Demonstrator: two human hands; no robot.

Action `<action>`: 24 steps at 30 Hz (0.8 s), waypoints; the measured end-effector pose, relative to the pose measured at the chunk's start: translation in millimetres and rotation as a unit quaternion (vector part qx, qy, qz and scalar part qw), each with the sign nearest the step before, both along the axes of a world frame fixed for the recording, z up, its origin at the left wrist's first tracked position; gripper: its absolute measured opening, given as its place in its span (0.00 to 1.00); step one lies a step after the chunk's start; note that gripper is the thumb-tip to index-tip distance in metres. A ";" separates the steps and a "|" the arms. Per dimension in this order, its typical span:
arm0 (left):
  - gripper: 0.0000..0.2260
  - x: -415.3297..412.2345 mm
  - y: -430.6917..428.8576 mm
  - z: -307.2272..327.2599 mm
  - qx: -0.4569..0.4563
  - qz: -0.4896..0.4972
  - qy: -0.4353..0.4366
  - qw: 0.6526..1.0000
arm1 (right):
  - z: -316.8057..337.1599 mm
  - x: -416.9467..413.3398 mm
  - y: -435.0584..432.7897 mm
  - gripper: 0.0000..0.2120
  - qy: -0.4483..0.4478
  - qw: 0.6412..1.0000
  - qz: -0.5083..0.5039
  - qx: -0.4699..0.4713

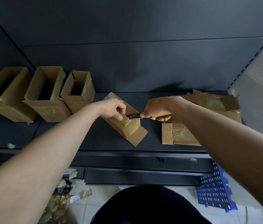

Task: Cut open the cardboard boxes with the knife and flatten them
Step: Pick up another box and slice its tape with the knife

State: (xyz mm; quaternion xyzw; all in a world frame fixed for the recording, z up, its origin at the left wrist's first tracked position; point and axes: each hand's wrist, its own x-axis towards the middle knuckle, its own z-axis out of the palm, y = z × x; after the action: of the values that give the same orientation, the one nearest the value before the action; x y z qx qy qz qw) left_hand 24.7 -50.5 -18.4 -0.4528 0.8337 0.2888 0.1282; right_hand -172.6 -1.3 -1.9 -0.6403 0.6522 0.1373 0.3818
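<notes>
A taped brown cardboard box [131, 130] lies on its side in the middle of the dark shelf [95, 139], one end flap folded out toward me. My left hand [113, 109] grips its top near the taped seam. My right hand [155, 108] holds a yellow-handled utility knife [161, 117]. Its blade [133, 116] points left and touches the tape on the box top, just right of my left thumb. Three open boxes stand upright at the left: one [6, 96], a second [46, 94] and a third [78, 91].
Flattened cardboard pieces [208, 110] are piled at the shelf's right end, partly under my right forearm. Scraps of tape and cardboard [59, 202] litter the tiled floor at lower left. A blue perforated panel [214, 189] lies on the floor at lower right.
</notes>
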 end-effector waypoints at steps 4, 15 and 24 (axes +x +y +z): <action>0.09 2.8 0.9 -1.1 0.007 0.006 0.005 1.000 | 5.9 -0.2 -2.6 0.21 0.005 0.999 -0.001 0.034; 0.08 2.7 -1.9 -2.5 0.017 0.023 0.029 0.999 | -7.5 4.9 3.9 0.19 -0.020 0.999 0.028 0.014; 0.08 1.9 -5.1 -1.7 0.011 0.051 0.034 0.998 | -18.8 0.3 12.4 0.20 -0.070 0.992 -0.049 0.097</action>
State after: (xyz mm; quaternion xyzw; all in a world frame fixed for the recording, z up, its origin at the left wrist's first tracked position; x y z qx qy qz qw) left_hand 26.6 -55.6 -20.1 -0.4829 0.8105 0.3190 0.0901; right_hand -172.4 11.1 -20.7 -0.5755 0.6383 0.1361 0.4928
